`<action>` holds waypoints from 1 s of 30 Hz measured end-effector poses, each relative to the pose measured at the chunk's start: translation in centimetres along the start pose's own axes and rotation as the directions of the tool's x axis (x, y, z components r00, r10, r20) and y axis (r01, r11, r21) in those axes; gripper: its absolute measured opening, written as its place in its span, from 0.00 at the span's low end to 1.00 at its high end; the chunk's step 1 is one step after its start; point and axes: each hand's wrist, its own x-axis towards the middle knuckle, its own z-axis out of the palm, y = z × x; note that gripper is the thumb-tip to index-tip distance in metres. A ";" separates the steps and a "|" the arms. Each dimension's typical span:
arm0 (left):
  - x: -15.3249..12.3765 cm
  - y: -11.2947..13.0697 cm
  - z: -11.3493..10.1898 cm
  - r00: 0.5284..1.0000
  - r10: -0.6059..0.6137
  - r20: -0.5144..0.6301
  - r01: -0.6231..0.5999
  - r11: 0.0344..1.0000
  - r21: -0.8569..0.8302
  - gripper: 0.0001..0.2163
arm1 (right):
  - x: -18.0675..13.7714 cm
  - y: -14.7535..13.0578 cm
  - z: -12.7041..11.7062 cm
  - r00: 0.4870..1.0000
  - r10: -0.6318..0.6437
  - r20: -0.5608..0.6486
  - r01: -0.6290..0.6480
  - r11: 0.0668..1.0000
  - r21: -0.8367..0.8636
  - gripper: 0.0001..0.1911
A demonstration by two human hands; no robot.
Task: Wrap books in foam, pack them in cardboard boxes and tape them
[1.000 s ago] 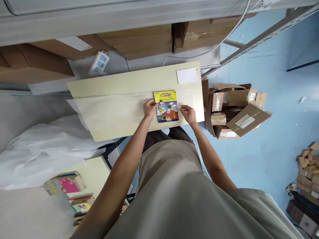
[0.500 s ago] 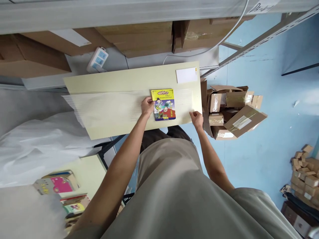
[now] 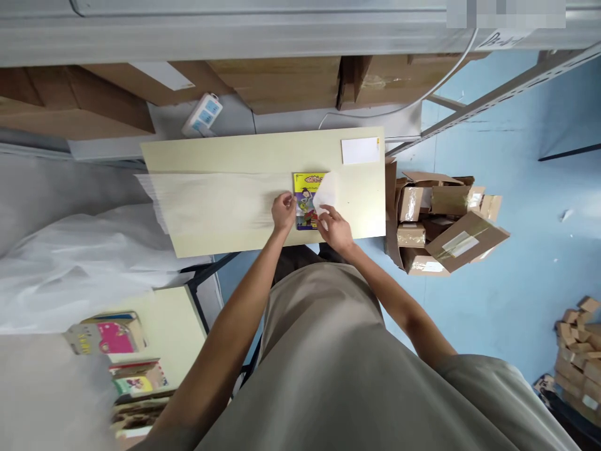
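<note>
A picture book (image 3: 306, 203) with a yellow and purple cartoon cover lies face up on a long translucent white wrapping sheet (image 3: 220, 200). My left hand (image 3: 283, 212) is at the book's left edge, its fingers closed in a pinch there. With my right hand (image 3: 335, 228) I pinch the sheet's right end, which is folded over the right part of the cover and hides it. Both sheet and book rest on a pale yellow board (image 3: 263, 147).
A white card (image 3: 360, 151) lies at the board's far right corner. Behind are a power strip (image 3: 203, 116) and cardboard boxes (image 3: 277, 84) on a shelf. Right of the board stands a carton of small boxes (image 3: 436, 219). Books (image 3: 115, 335) lie at lower left.
My right hand has moved left, bringing the sheet's right end up and over the book. My left hand stays at the book's left edge. The view has shifted slightly.
</note>
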 end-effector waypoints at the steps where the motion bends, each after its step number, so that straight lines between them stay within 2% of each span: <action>1: -0.6 -0.2 -0.2 1.000 0.025 -0.009 -0.024 0.999 0.027 0.11 | 0.7 -0.5 0.7 0.999 -0.026 0.046 0.028 0.999 -0.035 0.13; 4: -2.5 -0.6 -0.6 0.997 0.082 -0.006 -0.081 0.992 0.100 0.12 | 2.3 -1.4 2.3 0.986 -0.063 0.156 0.084 0.988 -0.128 0.14; 7: -3.8 -0.6 -0.5 0.996 0.075 0.044 -0.083 0.967 0.240 0.10 | 2.9 -1.6 3.2 0.979 -0.042 0.199 0.077 0.983 -0.169 0.17; 10: -4.2 -0.4 -0.1 0.995 0.048 0.091 -0.076 0.942 0.327 0.05 | 2.6 -0.9 3.0 0.976 -0.056 0.211 0.079 0.991 -0.104 0.17; 13: -4.2 -0.4 0.0 0.995 0.041 0.090 -0.068 0.948 0.312 0.02 | 2.0 0.7 1.9 0.984 -0.069 0.165 0.066 0.997 0.028 0.13; 16: -4.0 -0.5 -0.1 0.997 0.029 0.069 -0.047 0.960 0.275 0.02 | 2.2 3.1 0.6 0.995 0.090 -0.031 -0.086 0.990 0.115 0.14; 18: -4.0 -0.6 -0.3 0.998 0.015 0.062 -0.031 0.963 0.266 0.02 | 3.1 4.7 0.2 0.961 0.243 -0.131 -0.219 0.960 0.175 0.18; 19: -3.9 -0.5 -0.4 0.998 0.010 0.064 -0.027 0.964 0.266 0.03 | 3.8 5.3 0.2 0.940 0.308 -0.145 -0.275 0.938 0.211 0.20; 21: -3.9 -0.4 -0.7 0.997 -0.001 0.075 -0.020 0.962 0.272 0.03 | 5.3 6.2 0.4 0.909 0.402 -0.111 -0.357 0.888 0.290 0.22; 23: -3.8 -0.1 -0.9 0.996 -0.011 0.085 -0.013 0.959 0.283 0.03 | 6.7 6.3 0.8 0.893 0.448 -0.048 -0.406 0.845 0.349 0.20; 27: -4.0 0.4 -1.3 0.996 -0.013 0.088 -0.010 0.966 0.257 0.02 | 8.4 5.7 0.9 0.877 0.481 -0.004 -0.443 0.809 0.386 0.17; 30: -4.4 0.4 -1.5 0.993 0.036 0.113 -0.064 0.966 0.250 0.08 | 8.5 5.3 0.4 0.884 0.467 -0.018 -0.422 0.814 0.398 0.17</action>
